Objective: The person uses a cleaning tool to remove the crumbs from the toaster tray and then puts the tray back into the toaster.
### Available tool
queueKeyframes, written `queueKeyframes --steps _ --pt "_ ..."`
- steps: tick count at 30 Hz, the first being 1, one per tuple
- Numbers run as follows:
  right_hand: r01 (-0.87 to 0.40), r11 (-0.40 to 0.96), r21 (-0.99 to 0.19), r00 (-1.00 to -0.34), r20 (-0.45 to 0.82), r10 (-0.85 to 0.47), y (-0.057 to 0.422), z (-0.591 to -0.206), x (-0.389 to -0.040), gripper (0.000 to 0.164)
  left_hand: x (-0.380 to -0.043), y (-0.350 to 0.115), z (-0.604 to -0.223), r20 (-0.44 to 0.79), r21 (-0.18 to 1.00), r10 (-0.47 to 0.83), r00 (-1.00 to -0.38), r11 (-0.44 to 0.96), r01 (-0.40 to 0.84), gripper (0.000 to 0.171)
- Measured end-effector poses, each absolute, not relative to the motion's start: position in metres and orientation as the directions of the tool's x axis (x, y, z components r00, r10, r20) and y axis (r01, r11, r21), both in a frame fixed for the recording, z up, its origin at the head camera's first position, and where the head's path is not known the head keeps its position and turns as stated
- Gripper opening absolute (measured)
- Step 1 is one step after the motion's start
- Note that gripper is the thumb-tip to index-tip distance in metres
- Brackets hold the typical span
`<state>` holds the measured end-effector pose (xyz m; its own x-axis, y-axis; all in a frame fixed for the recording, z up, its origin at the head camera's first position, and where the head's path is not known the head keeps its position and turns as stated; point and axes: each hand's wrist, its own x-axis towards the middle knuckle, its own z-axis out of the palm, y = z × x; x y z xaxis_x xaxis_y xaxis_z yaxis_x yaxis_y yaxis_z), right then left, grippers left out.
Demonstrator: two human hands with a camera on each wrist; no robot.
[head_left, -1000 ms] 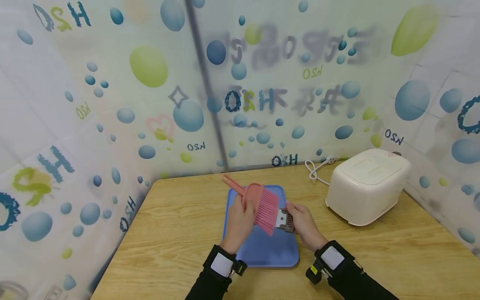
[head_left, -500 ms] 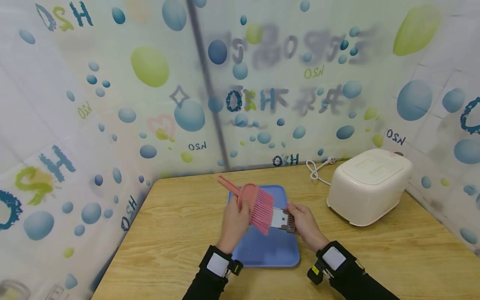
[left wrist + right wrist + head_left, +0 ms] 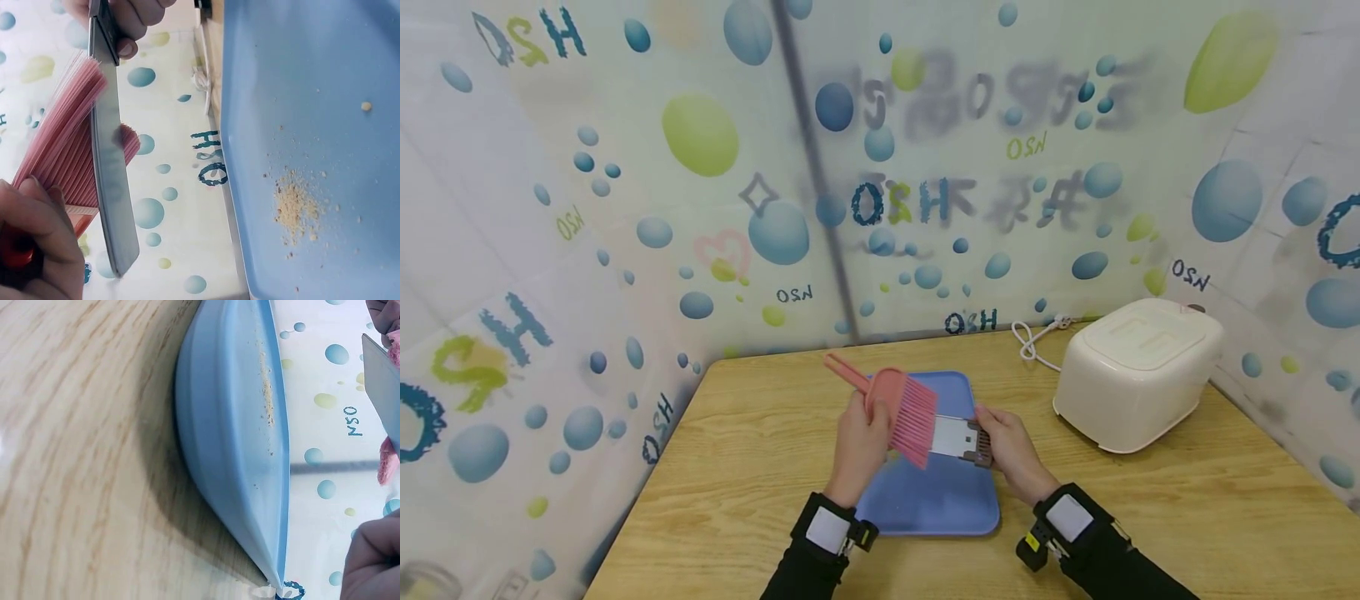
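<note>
My left hand (image 3: 859,446) grips a pink hand brush (image 3: 891,404) near the base of its handle. The brush's bristles (image 3: 69,137) press against a flat metal crumb tray (image 3: 951,437) and splay around its edges. My right hand (image 3: 1011,454) pinches the crumb tray by its grey-brown plastic end (image 3: 977,446). Both things are held in the air over a blue tray (image 3: 932,504) on the table. A small heap of tan crumbs (image 3: 294,206) lies in the blue tray, with finer bits scattered around it.
A white toaster (image 3: 1138,375) stands to the right on the wooden table (image 3: 745,467), its white cord (image 3: 1033,343) coiled behind it. Patterned sheets (image 3: 925,125) hang at the back and sides, close to the table's edges.
My left hand has drawn the brush leftward along the crumb tray, and more of the metal now shows. My right hand stays nearly still with the crumb tray.
</note>
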<state>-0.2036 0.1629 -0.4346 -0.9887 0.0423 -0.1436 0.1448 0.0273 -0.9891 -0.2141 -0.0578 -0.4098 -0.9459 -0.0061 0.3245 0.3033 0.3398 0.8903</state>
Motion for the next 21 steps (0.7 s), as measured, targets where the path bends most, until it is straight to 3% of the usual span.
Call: queueKeyframes --steps 21 --pt "0.135 0.022 -0.991 -0.990 -0.134 0.041 0.165 -0.433 -0.202 0.048 -0.221 -0.080 -0.411 0.348 0.870 -0.099 -0.932 0.405 0.282 0.016"
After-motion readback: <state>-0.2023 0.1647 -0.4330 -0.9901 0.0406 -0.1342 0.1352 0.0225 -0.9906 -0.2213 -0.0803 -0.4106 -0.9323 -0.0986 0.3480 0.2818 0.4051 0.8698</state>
